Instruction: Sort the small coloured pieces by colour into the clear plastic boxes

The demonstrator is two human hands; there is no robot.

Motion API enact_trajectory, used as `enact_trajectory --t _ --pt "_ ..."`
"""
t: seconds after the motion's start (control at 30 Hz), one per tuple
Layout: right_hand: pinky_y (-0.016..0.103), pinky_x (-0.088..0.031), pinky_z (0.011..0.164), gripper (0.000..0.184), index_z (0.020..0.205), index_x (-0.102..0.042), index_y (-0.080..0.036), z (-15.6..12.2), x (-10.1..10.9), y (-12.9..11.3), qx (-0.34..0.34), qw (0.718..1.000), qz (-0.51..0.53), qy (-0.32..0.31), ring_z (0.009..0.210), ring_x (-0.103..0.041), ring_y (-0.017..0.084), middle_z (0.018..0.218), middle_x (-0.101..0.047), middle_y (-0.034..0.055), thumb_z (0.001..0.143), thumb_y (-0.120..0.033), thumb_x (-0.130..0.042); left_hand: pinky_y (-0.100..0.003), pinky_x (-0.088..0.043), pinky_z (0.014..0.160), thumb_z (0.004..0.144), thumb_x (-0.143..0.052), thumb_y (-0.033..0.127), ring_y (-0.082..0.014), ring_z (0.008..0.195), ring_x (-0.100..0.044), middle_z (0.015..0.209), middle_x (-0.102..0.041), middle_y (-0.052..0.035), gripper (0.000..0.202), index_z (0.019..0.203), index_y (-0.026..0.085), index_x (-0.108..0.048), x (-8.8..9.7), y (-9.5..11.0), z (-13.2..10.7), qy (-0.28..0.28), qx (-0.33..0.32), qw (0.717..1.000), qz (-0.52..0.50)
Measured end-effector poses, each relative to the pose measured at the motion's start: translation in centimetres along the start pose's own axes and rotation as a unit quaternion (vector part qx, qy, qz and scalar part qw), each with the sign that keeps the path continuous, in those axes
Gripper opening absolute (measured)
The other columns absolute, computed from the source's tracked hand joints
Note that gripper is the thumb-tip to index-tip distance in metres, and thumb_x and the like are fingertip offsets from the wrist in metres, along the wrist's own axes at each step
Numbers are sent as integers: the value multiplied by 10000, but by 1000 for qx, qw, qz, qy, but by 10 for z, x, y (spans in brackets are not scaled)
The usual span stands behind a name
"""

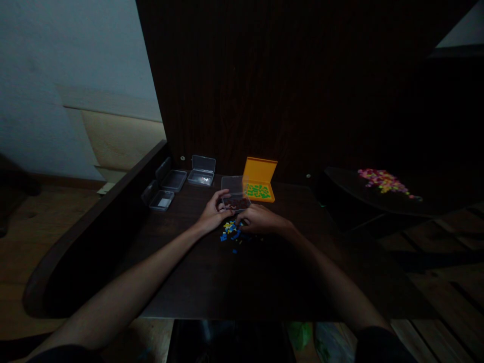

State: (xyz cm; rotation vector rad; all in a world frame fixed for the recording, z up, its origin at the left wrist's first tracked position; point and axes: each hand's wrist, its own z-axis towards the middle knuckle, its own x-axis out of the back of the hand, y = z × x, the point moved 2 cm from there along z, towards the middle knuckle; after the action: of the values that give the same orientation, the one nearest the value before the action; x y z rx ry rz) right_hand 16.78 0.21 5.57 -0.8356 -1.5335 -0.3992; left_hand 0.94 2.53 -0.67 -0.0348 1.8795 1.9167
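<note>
My left hand (214, 212) is closed around the left side of a clear plastic box (231, 186) whose lid stands raised. Dark reddish pieces (236, 202) lie inside that box. My right hand (260, 220) is just in front of the box, with its fingers curled down over a small pile of blue and yellow pieces (230, 231). Whatever is between those fingertips is too small and dark to make out. Behind the right hand is an orange box (260, 169) with its lid up and green pieces (257, 191) inside.
Three more clear boxes with raised lids stand at the back left: one with small shiny pieces (201, 178), one bare (174, 180), one with a white slip (163, 202). A raised board (94, 232) edges the left side. Pink and yellow flowers (385, 182) lie at right.
</note>
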Motion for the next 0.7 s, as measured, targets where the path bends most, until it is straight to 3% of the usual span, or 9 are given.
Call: enact_trajectory --t 0.13,0.33,0.53,0.7 --pt "255 -381 696 209 942 -717 -252 0 -2 -1 -4 1000 -10 5 836 -583 182 859 -684 23 758 -228 -622 -355 -499 910 584 -735 63 -153 918 -652 1305 -495 -110 690 1204 201 -467 0 0 0 0 -4 1000 6" --pt "254 -364 682 180 921 -713 -226 -1 -1 -2 -19 1000 -8 4 801 -568 174 828 -667 34 771 -255 -617 -340 -498 901 583 -723 60 -150 925 -647 1309 -485 -117 689 1203 192 -455 -1 0 0 2 2 1000 7" --pt "224 -315 604 182 932 -694 -186 -4 25 3 -30 998 38 47 622 -503 113 684 -607 -10 783 -238 -601 -327 -512 866 567 -735 73 -152 922 -645 1290 -502 -112 690 1189 193 -463 -2 1 -1 -5 -7 1000 13" --pt "228 -301 611 208 988 -678 -174 13 35 8 -53 993 18 104 656 -511 123 728 -625 9 820 -252 -584 -294 -523 817 570 -749 98 -147 885 -650 1178 -588 -90 706 1203 187 -450 -3 2 -1 -18 -12 1000 10"
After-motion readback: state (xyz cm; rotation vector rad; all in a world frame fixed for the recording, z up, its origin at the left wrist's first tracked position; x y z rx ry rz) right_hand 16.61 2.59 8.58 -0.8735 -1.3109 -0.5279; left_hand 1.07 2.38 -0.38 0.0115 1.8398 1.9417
